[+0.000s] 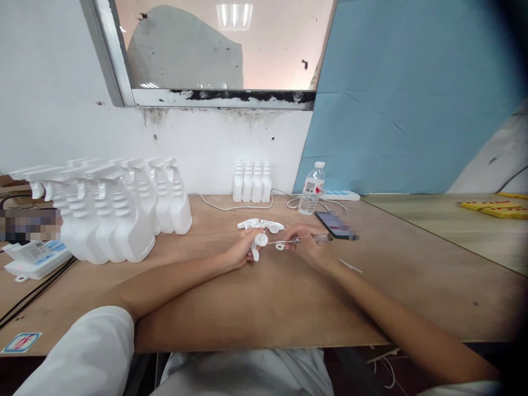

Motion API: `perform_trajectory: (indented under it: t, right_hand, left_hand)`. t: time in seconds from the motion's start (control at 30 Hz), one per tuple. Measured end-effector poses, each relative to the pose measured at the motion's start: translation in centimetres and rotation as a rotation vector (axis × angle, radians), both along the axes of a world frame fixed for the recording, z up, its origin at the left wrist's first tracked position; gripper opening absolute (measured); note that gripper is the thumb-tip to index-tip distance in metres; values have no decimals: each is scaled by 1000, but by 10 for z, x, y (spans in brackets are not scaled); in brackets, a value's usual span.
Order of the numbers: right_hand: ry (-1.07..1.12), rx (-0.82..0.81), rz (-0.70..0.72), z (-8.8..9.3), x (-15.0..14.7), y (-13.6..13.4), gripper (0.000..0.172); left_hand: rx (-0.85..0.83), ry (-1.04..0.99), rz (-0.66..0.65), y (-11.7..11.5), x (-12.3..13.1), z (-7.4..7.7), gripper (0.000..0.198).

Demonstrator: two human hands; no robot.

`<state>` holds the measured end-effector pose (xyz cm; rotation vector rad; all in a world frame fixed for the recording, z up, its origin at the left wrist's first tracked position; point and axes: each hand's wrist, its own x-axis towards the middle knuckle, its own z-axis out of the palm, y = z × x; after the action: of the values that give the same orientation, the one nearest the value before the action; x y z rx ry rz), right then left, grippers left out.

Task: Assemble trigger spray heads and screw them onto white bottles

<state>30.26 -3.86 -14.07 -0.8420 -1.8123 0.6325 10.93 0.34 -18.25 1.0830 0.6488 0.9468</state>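
My left hand [241,250] is closed around a white trigger spray head [260,240], its round collar turned to the right and its trigger hanging down. My right hand [311,247] grips a screwdriver [323,238] with a clear handle. The thin shaft points left, its tip at or close to the collar; contact cannot be made out. Just below the shaft lies a small white ring [280,247] on the wooden table [264,308]. Beyond my left hand are more white spray head parts [273,226]. A thin white tube [351,266] lies right of my right hand.
Many white spray bottles [136,231] stand at the left, beside a power strip [41,256]. Several smaller white bottles [251,184] line the wall. A water bottle [312,190], a phone [336,224] and a white cable [231,208] are at the back. Yellow items [495,208] lie far right.
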Motion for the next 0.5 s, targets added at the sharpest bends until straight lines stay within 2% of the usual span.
perform_trajectory:
  t: [0.23,0.5]
  right_hand:
    - [-308,183,-96,-1,-5,-5,47]
    - [-435,171,-57,-1,-3,-6,41]
  left_hand:
    - [85,75,-20,1,1,-2,44]
    - [104,156,-9,-2,5,0,41]
